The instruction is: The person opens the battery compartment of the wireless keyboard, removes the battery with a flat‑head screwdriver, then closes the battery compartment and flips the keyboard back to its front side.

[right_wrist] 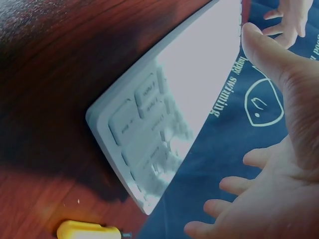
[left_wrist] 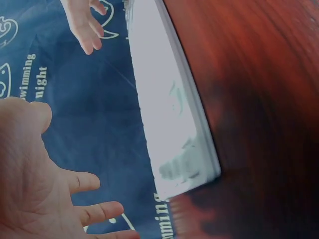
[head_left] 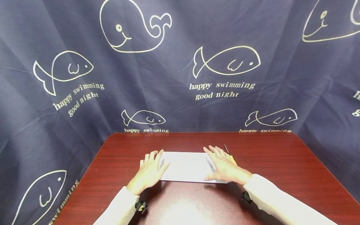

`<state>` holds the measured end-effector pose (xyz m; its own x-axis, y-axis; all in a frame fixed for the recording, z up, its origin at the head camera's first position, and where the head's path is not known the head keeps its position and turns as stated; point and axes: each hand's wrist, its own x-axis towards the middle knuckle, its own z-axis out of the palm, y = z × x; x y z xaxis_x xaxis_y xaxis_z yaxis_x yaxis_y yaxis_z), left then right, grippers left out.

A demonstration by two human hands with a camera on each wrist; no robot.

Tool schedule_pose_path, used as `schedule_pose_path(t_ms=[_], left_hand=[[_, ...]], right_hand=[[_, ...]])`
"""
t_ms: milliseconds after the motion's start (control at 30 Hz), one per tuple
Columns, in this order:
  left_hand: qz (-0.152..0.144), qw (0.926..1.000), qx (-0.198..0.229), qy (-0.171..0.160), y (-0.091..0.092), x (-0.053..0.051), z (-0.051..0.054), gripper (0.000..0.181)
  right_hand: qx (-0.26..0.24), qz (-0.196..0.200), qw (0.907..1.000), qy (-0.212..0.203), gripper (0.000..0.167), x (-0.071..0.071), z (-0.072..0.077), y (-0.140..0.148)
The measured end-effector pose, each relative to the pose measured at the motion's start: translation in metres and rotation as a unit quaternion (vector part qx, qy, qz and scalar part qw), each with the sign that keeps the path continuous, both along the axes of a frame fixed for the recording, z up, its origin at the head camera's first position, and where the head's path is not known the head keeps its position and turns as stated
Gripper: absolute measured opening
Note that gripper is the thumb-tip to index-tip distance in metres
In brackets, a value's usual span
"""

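A dark blue curtain [head_left: 180, 72] printed with fish and whales hangs behind a reddish wooden table [head_left: 126, 147], and the white keyboard [head_left: 184, 167] lies on that table between my hands. My left hand [head_left: 149, 172] is over its left end and my right hand [head_left: 225, 165] over its right, fingers spread on both, pinching nothing; whether any fingertip touches the keyboard I cannot tell. If I pressed unevenly, I judge, one end could slide or tip, and a careless palm might push keys down. The yellow-handled tool [head_left: 232, 159] lies just beside my right hand, so a sideways sweep could knock it rolling. From above, my hands cover parts of both keyboard ends, and glare whitens most of its top; the right wrist view shows some keys, their lettering too blurred to read surely. That view's lower edge also crops the tool.
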<state>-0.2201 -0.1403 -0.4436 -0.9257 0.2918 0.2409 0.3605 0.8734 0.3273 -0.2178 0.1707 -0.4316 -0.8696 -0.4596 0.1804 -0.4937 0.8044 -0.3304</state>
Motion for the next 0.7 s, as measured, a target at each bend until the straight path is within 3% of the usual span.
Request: schedule_pose_path(t_ms=[400,700], left_hand=[[0.02,0.997,0.044,-0.06,-0.005,-0.005,-0.014,0.068],[0.009,0.9925,0.075,-0.097,-0.006,-0.006,-0.022,0.066]], right_hand=[[-0.012,0.041,0.9964,-0.073,0.117,-0.011,-0.01,-0.02],[0.034,0.042,0.9942,-0.093,0.116,-0.02,-0.014,-0.033]])
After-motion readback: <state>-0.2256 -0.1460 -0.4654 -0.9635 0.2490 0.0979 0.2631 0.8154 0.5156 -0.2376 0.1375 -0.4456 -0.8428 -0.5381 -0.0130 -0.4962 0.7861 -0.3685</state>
